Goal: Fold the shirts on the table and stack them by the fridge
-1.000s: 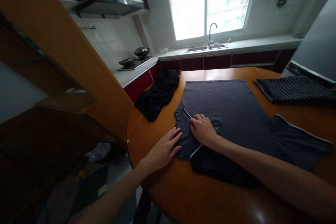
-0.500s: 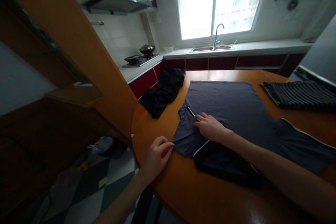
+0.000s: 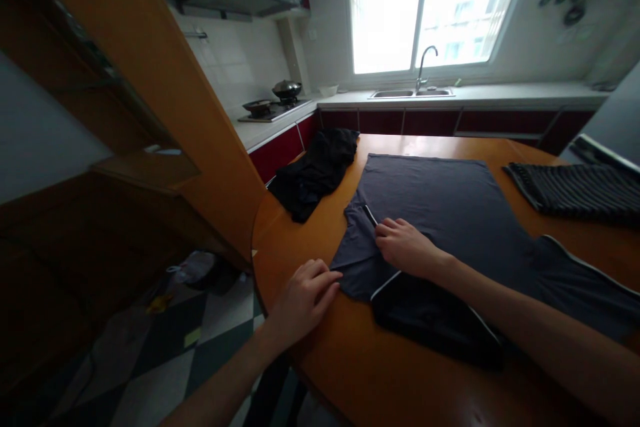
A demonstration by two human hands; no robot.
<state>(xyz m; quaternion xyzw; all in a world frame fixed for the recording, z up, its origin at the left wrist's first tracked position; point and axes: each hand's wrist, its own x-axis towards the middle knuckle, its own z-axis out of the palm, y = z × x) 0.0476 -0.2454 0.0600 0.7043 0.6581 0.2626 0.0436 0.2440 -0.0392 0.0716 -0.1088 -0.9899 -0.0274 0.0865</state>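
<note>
A dark grey garment (image 3: 440,193), probably a shirt, lies spread on the wooden table, with white piping and a black section (image 3: 425,313) folded near its front edge. My right hand (image 3: 405,247) rests on the left part of the garment, fingers curled around a black-and-white trimmed edge (image 3: 370,215). Its fingertips are partly hidden. By the garment's left corner (image 3: 350,280) is my left hand (image 3: 307,290); the fingers reach onto the cloth and the thumb sits a little apart from them.
A black crumpled cloth (image 3: 320,170) lies at the table's far left edge. On the right is a striped, folded dark textile (image 3: 580,190). Beyond the wooden table (image 3: 350,360) run a counter with a sink (image 3: 395,94) and a stove with a wok (image 3: 287,89). A wooden partition (image 3: 200,113) rises at left.
The view has shifted slightly, moving the scene a little to the right. My left hand's thumb and fingers have loosened from a pinch at the garment's corner. My right hand stays at the trimmed edge.
</note>
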